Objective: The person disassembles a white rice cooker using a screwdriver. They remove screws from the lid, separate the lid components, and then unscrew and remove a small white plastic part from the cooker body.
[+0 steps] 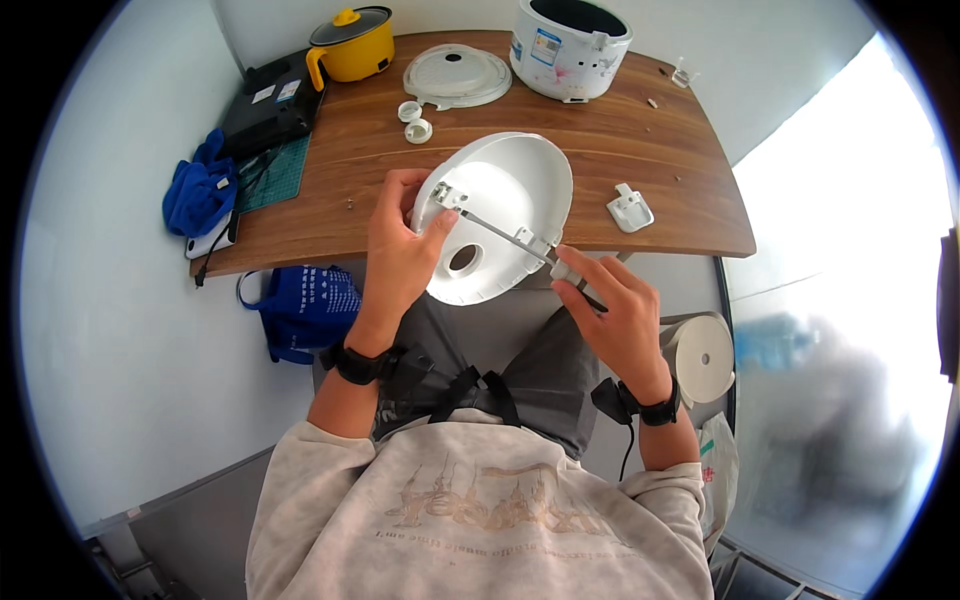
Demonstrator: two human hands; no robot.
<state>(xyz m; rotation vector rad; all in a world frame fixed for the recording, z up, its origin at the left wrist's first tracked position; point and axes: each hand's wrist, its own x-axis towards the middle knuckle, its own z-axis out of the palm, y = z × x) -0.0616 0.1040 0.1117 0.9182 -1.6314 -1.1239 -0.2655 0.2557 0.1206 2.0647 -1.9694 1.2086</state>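
A white domed rice cooker lid [500, 185] is tilted with its hollow inside toward me, above my lap at the table's front edge. My left hand [408, 232] grips its left rim, thumb inside near a small metal-and-plastic fitting [446, 196]. In my right hand [612, 300] is a screwdriver [505, 236], held by its pale handle with the fingers closed round it. Its long thin shaft crosses the inside of the lid, and the tip reaches the fitting beside my left thumb. A round hole [464, 259] shows low in the lid.
On the wooden table [640, 150] stand a white rice cooker body [565, 60], a white cover plate [457, 75], two small round caps [418, 131], a white plastic piece [630, 209] and a yellow pot [355, 50]. A black case [268, 115] and blue cloth [200, 190] lie left.
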